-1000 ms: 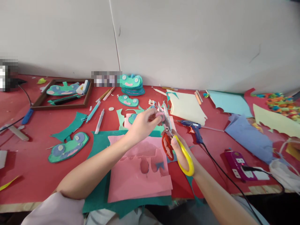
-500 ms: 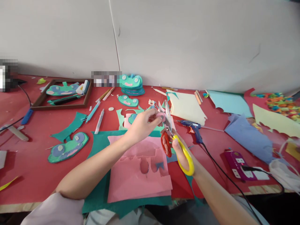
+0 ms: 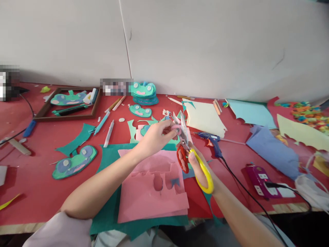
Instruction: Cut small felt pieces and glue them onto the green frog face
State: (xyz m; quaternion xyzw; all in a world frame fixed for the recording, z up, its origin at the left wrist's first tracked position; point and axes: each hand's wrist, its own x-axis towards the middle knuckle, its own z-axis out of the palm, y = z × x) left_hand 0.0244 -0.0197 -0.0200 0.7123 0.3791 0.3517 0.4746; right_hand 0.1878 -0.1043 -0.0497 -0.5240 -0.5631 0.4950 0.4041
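Between the thumb and fingers of my left hand (image 3: 158,137) is a small curved pink felt piece (image 3: 176,129). My right hand (image 3: 196,161) grips scissors (image 3: 184,137) with one yellow and one red handle. Their blades are apart, point away from me and lie right beside the pink piece. Below both hands a pink felt sheet (image 3: 151,202) with cut-out holes lies on a dark green felt sheet (image 3: 105,206). Beyond my left hand a green felt frog face (image 3: 145,130) is partly hidden, with green scraps around it.
A stack of frog faces (image 3: 144,91) stands by the wall. Left lie another frog face (image 3: 74,162), pens (image 3: 102,122) and a brown frame (image 3: 67,118). Right are a blue glue gun (image 3: 212,140) with its cord, a purple power strip (image 3: 264,181) and a blue felt sheet (image 3: 272,151).
The scissors have shifted very slightly, and their blades look a little differently spread. My left hand stays nearly still with the pink piece.
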